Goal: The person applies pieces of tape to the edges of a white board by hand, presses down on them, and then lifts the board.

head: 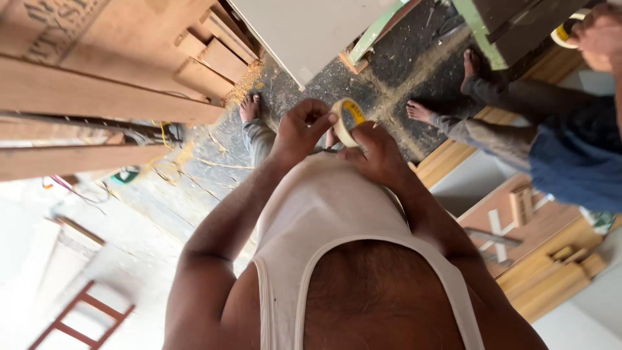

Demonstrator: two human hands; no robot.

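A roll of pale cream masking tape (346, 120) with a yellow inner core, held edge-on and nearly upright in front of the person's white vest, between both hands, above a sawdust-strewn floor. Its open centre is partly hidden.

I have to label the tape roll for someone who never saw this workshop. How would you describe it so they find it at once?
Start at the wearer's white vest in the middle of the view, then follow both forearms to where the left hand and right hand meet. The roll of tape is pinched between them: a pale ring with a yellow inner core, unlike the second roll held by another person at the top right.
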